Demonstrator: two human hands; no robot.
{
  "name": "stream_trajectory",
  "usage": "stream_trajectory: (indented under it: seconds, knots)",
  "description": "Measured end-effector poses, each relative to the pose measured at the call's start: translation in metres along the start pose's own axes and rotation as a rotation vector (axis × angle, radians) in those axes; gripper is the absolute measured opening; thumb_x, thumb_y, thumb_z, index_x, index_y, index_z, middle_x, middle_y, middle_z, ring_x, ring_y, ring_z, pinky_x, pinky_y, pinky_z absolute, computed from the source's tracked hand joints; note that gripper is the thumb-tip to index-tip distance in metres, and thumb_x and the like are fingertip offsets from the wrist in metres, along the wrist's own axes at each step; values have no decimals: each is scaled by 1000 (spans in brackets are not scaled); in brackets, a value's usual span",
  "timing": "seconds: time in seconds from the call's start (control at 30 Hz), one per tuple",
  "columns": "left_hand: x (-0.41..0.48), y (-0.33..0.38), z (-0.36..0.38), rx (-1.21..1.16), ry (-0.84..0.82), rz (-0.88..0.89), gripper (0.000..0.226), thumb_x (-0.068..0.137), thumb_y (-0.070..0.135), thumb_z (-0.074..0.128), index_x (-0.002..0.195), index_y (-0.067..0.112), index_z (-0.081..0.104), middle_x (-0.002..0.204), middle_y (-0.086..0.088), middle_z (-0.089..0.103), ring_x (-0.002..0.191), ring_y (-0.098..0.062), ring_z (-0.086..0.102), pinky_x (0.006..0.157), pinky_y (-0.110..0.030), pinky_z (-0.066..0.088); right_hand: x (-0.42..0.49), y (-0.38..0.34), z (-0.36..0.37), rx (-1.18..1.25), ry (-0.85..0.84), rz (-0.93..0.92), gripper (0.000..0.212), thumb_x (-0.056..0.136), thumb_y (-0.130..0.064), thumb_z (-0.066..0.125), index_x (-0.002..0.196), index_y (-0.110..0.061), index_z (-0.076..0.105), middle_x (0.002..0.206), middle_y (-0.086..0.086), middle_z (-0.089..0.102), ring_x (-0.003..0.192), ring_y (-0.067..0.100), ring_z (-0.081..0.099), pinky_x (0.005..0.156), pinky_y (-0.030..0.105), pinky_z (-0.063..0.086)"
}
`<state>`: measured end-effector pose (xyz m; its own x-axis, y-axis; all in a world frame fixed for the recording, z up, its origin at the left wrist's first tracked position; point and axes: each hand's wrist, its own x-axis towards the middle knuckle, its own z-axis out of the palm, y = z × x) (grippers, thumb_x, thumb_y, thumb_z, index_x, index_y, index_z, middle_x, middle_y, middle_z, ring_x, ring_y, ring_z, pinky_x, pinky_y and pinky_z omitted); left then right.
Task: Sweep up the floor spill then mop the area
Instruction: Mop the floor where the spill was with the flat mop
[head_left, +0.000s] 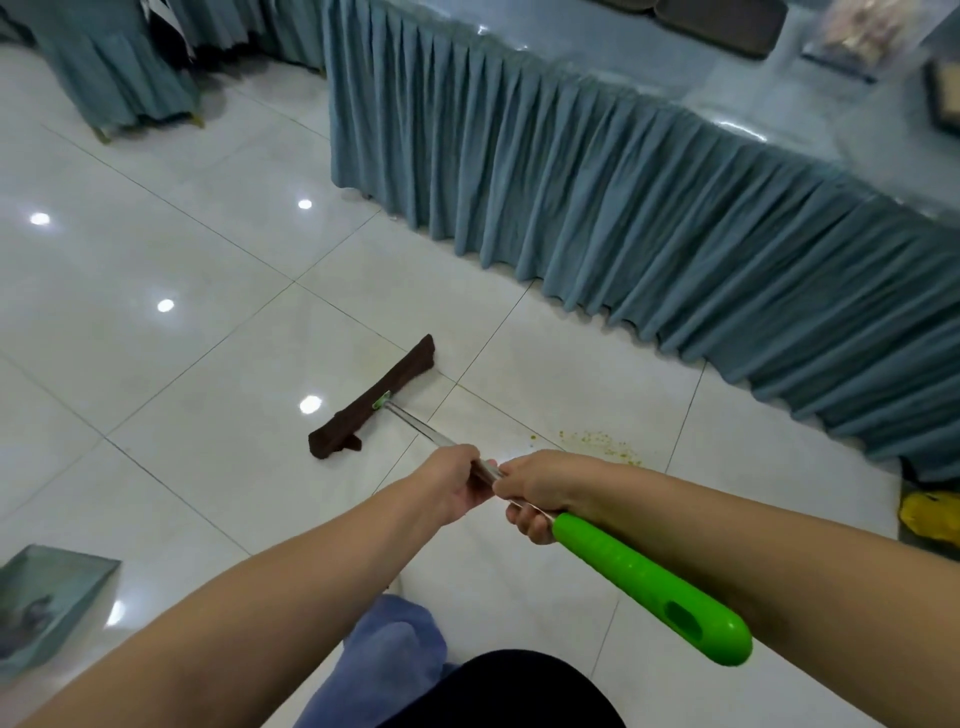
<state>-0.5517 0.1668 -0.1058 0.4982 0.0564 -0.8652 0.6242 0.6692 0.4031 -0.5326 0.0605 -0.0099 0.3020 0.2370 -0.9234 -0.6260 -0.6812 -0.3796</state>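
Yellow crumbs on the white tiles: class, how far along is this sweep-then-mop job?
Nothing looks finished: the scattered yellow crumbs lie unswept near the teal table skirt. In hand: left hand and right hand grip the green-handled mop, its brown head on the floor beside the spill. Sweeping and mopping that patch remain.

Floor (156, 249): glossy white large-format tiles, thin dark grout lines, several round ceiling-light reflections. Long table (675, 67) runs diagonally across upper right, glossy pale-blue top, pleated teal skirt (597, 208) hanging down to the floor. Blurred items on the top, can't identify. Upper left: chairs (119, 67) in matching teal covers, gold-coloured feet showing. Lower left edge: a teal-grey flat object (47, 603) on the floor. Yellow thing (930, 514) at right edge by the skirt. Lighting even, cool.
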Motion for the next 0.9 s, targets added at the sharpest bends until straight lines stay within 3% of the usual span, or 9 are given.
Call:
stream_trajectory:
  seconds: [0.13,0.3,0.5,0.73,0.83,0.9]
  knots:
    - [7,25,-15,-49,14,10,20,96,-1,33,78,2,42,73,-12,47,66,-22,54,39,-24,51,14,-27,14,-12,16,12,29,99,-8,31,80,-23,47,62,2,29,24,6,26,30,7,24]
    - [31,53,-39,-99,42,-27,14,96,2,35,83,2,43,76,-12,47,64,-18,51,50,-30,48,48,-58,37,47,6,75,22,100,-11,33,107,-20,51,60,3,30,25,6,27,30,8,25]
    - [55,99,-64,-84,107,9,21,97,2,36,78,2,43,75,-11,45,63,-17,49,55,-30,45,87,-100,55,120,-41,52,21,101,-12,32,107,-19,51,57,2,28,28,5,26,31,8,25]
    - [92,163,-101,-12,170,43,25,99,2,33,76,2,42,74,-11,44,64,-17,46,56,-28,43,147,-155,82,166,-72,10,32,97,-6,32,120,-18,51,61,3,31,25,6,30,32,8,28]
    - [106,186,-111,7,179,61,17,100,2,32,103,-4,47,78,-11,45,66,-16,47,57,-28,43,171,-176,88,173,-63,12,38,97,-9,34,130,-21,49,62,5,36,27,6,31,32,9,30]
    - [115,198,-116,28,185,80,31,100,2,32,129,-4,40,79,-11,45,67,-16,48,59,-29,44,183,-186,93,190,-56,11,41,97,-10,35,134,-24,48,65,6,39,26,6,32,32,10,30]
